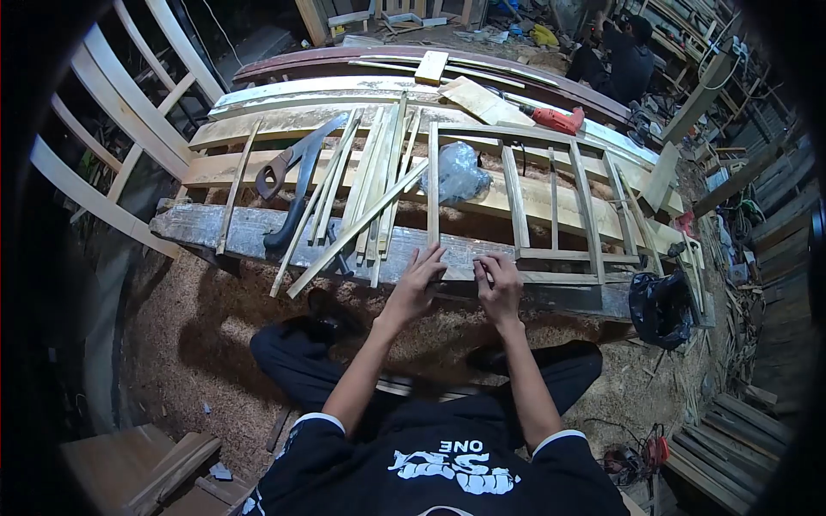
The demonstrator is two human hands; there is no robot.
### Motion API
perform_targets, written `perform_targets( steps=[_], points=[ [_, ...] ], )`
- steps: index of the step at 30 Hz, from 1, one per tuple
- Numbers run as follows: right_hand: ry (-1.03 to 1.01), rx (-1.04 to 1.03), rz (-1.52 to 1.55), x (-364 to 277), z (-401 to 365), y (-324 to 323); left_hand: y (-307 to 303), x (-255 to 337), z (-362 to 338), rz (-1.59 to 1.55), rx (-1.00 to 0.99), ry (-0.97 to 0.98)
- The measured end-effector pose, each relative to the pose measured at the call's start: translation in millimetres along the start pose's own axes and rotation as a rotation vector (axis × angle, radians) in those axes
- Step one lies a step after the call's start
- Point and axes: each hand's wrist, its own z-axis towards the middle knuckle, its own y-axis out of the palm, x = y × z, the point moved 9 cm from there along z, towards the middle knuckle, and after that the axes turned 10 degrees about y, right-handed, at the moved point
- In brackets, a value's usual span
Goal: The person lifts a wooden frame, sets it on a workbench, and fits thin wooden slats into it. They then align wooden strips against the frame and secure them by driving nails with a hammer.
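A slatted wooden frame (583,211) of thin strips lies across the planks of the low bench, right of centre. My left hand (417,279) is at the frame's near left corner, its fingers curled about the end of the side strip. Just to the right, above the near rail, my right hand (499,284) has thumb and fingertips pinched together; whatever is between them is too small to make out. A clear crumpled plastic bag (459,174) rests inside the frame's left part. Left of my left hand lie several loose thin wooden strips (370,185).
A handsaw (297,159) and a hammer (340,256) lie on the bench's left side. A red power drill (557,119) rests at the back. A black plastic bag (661,310) hangs at the right end. Another person (621,60) sits at the back right. Sawdust (198,344) covers the floor.
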Motion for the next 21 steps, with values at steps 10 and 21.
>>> perform_targets(
  steps=[10, 21],
  points=[
    [0.011, -0.024, -0.035, 7.7, -7.5, -19.0, -10.6, 22.5, -15.1, 0.141, -0.084, -0.046],
    [0.206, 0.002, -0.298, 40.9, 29.0, -25.4, -24.2, 12.9, 6.5, 0.186, -0.101, -0.091]
  ],
)
